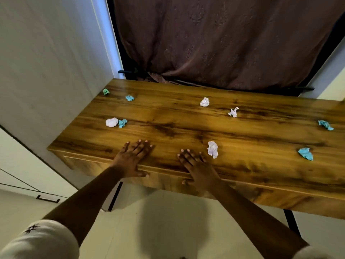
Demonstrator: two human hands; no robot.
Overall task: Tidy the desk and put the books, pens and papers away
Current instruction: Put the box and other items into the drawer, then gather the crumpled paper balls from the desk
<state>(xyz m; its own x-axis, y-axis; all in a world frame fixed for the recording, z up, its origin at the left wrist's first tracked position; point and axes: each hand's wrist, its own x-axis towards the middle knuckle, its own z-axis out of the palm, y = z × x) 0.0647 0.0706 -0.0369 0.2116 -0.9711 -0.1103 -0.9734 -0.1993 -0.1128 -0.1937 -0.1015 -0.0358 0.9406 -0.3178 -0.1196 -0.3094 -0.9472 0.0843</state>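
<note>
1. Across the frame's middle runs the long wood-grain desk top point(186, 116), its long axis going left to right, bare of books and pens.
2. Both hands lie flat at its near edge, fingers spread, gripping nothing: the left hand point(133, 157) and the right hand point(197, 165).
3. Crumpled paper balls lie scattered, white and teal; the white crumpled paper ball point(212, 149) sits just beside the right hand's fingertips, on their outer, right side.
4. The right hand is nearer, so it probably picks first; the white-and-teal pair of paper balls point(116, 122) lies beyond the left hand.
</note>
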